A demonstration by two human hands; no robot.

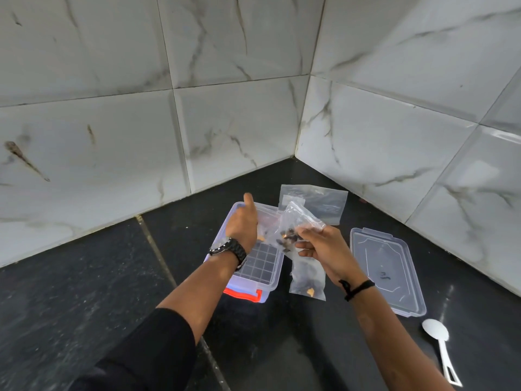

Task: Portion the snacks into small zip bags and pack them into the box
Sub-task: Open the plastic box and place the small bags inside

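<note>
We note a black stone counter (84, 277) set in a corner of white marbled wall tiles (112, 108). On it stands a clear plastic box (267, 272) with a gridded floor and a red latch (248, 295) at its near end. The box's clear lid (389, 272) lies flat, well apart to the right. A white plastic spoon (439, 342) lies near the lid's near corner, bowl away from us.

The left hand (242, 224) hangs over the far half of the box, thumb raised; we see only its back, so we cannot tell whether the fingers are closed or what they meet. A dark watch (228, 249) sits on that wrist, and a black sleeve (146, 351) covers the arm above the elbow.

The right hand (321, 249) pinches a small clear zip bag (293, 227) at its edge, thumb and fingers curled on the plastic. That bag is held tilted above the right rim of the box, and dark snack pieces (287, 238) show in its lower part. A black cord (356, 287) circles the right wrist.

A second small bag (307, 277) lies on the counter just beside the box, under the right hand, with dark contents and one pale piece (311, 291) at its near end. A flat, larger clear bag (324, 203) lies behind the box, near the wall corner.
</note>
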